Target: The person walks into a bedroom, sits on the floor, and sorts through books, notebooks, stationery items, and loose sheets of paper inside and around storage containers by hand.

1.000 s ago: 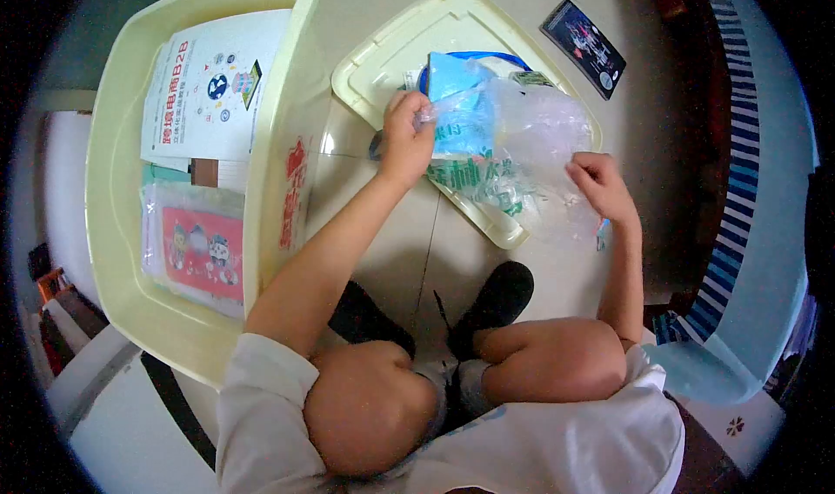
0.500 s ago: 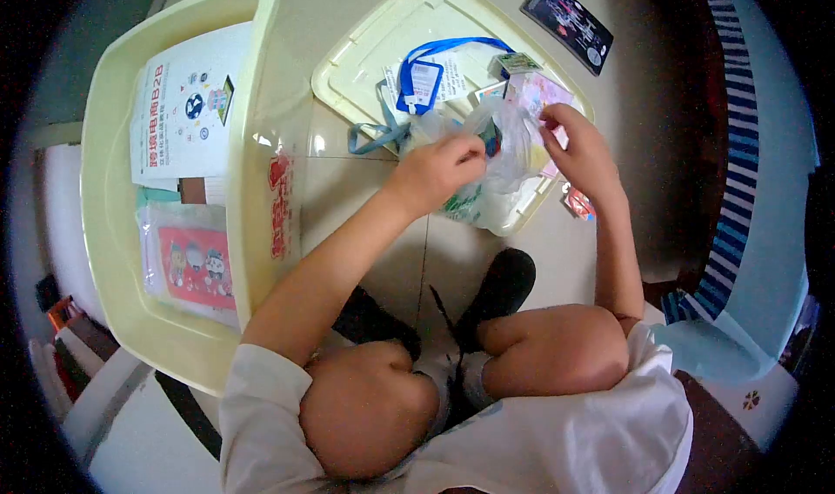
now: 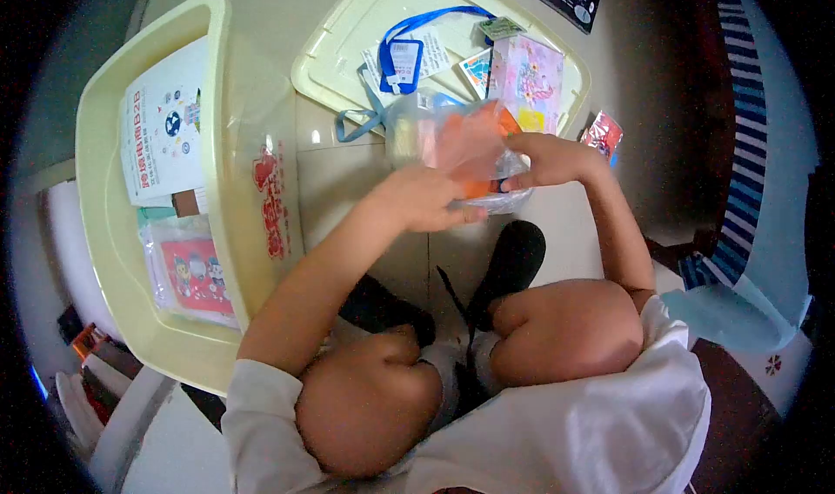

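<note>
One cream plastic tub (image 3: 106, 207), its near wall hiding part of the contents, stands at a crouching person's left. Beside it, one matching lid (image 3: 357, 37) lies on the tiled floor, its far edge cut off. One white-covered textbook (image 3: 161, 120) leans inside the tub.

One clear plastic bag (image 3: 461, 146), orange showing through, sits over the lid's near edge, its long axis slanting from far left to near right; blur hides its mouth and contents. Two bare hands flank it: the left hand (image 3: 426, 198) with fingers loosely extended, the right hand (image 3: 544, 159) with thumb and fingers slightly parted at the edge. Whether either has firm hold cannot be told. Beyond lie one pink book or box (image 3: 526, 72) and one blue badge holder (image 3: 400, 63), lengthwise toward the person.
</note>
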